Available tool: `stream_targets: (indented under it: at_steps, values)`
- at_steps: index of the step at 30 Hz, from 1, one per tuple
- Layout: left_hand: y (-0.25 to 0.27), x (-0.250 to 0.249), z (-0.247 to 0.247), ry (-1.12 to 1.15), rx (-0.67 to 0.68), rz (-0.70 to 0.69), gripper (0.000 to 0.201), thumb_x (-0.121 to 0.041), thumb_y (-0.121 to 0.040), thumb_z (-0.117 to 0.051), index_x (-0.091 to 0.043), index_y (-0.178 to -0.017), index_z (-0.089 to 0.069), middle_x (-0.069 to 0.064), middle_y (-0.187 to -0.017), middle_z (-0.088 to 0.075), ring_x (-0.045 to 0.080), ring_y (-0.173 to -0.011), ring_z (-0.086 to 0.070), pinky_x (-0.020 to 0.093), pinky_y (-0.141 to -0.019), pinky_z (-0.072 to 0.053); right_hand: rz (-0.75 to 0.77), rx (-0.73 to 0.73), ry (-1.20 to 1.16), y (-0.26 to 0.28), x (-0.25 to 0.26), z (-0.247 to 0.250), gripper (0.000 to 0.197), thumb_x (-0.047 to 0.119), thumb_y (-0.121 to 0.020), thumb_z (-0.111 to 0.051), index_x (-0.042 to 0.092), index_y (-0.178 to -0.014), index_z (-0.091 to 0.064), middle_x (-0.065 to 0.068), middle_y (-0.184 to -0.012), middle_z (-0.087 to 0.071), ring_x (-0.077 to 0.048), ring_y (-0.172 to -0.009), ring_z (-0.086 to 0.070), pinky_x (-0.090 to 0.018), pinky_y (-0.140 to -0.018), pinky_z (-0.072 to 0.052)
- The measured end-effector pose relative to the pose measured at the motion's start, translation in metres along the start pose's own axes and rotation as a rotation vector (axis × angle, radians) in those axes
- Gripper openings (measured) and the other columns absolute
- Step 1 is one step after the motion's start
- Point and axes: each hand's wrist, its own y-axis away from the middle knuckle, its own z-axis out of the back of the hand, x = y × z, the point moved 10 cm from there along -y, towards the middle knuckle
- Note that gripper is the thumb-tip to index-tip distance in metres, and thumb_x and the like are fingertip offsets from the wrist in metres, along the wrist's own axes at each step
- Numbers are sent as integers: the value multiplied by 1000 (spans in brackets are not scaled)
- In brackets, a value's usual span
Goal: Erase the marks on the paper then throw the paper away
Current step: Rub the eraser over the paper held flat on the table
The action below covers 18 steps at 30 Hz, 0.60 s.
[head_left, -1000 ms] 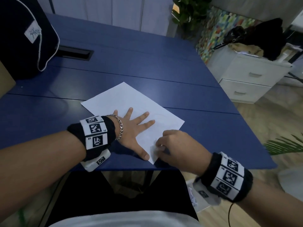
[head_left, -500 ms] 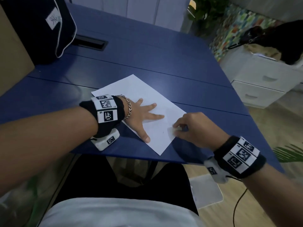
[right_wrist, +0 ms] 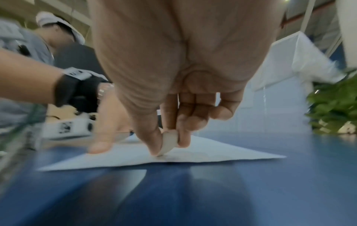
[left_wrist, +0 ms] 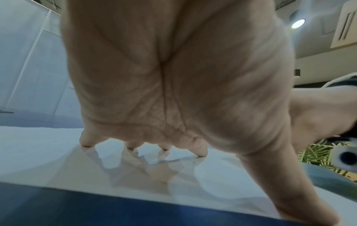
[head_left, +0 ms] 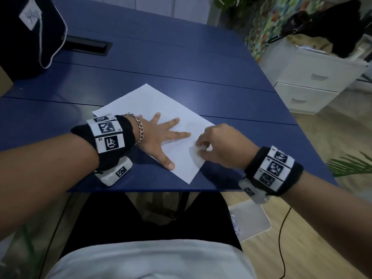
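Right hand [head_left: 220, 147] with eraser [right_wrist: 168, 142] shifted from paper's [head_left: 161, 105] near corner toward its right edge, then slightly back inward.

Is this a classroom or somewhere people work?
Probably an office, not a classroom. The big blue table has a black cable slot set in it, and a white drawer cabinet stands beside it.
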Motion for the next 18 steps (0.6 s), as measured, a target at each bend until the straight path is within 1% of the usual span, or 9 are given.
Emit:
stream_targets:
  at_steps: [2,5,7,9,11,12,15,16,18]
  values:
    - [0,1,0,3,-3,1,116,-97,-64,-61,-75,-143,21,-18,-164,39,46,-154,25,79,-116,0,-33,-48,-9,-2,-7,1,18,37,-90,-64,28,-101,-76,9,-94,-68,-19,-89,-64,-39,-77,-57]
    - [-2,1,-1,8,2,2,117,-97,-63,-61,-75,-144,21,-18,-164,39,46,-154,26,79,-116,0,85,41,-62,16,29,-12,16,32,-93,-62,27,-97,-76,8,-91,-63,-16,-81,-59,-36,-69,-53]
    - [-2,1,0,5,0,1,117,-98,-62,-61,-75,-143,21,-19,-164,39,46,-154,26,79,-116,-1,118,99,-58,19,39,-15,17,34,-94,-60,30,-99,-76,9,-92,-63,-14,-81,-59,-35,-66,-52]
    - [0,1,1,-4,-12,1,118,-97,-62,-61,-74,-145,21,-18,-165,36,46,-155,22,78,-117,-5,53,63,-13,5,21,-7,19,38,-92,-60,30,-99,-76,9,-92,-66,-15,-86,-61,-35,-69,-54]
    - [0,1,3,-28,-45,-1,121,-99,-61,-60,-71,-147,21,-18,-167,32,45,-157,17,77,-118,-9,-48,-15,29,-8,-1,4,21,40,-90,-59,26,-95,-75,7,-90,-68,-21,-87,-64,-39,-72,-57]
    - [0,2,3,-33,-54,-2,123,-99,-60,-60,-70,-148,21,-18,-168,31,44,-157,16,77,-118,-10,-62,-37,40,-10,-4,4,23,41,-90,-58,24,-93,-74,5,-89,-68,-23,-86,-64,-40,-73,-57]
    - [-1,3,3,-9,-48,3,126,-99,-59,-61,-67,-151,20,-19,-168,31,44,-157,17,77,-118,-9,50,34,72,-4,33,-10,27,40,-93,-56,20,-86,-71,3,-84,-63,-22,-80,-62,-40,-67,-54]
    - [-1,3,3,-6,-43,3,127,-98,-60,-62,-66,-151,20,-18,-168,32,44,-157,18,78,-118,-8,94,64,74,1,44,-15,26,40,-94,-55,20,-87,-71,3,-84,-61,-21,-79,-61,-38,-66,-52]
    - [0,1,3,-7,-39,5,127,-97,-60,-63,-65,-152,20,-18,-168,32,44,-157,18,77,-118,-8,91,88,68,1,41,-12,22,39,-93,-56,25,-91,-73,7,-85,-60,-19,-81,-60,-35,-65,-47]
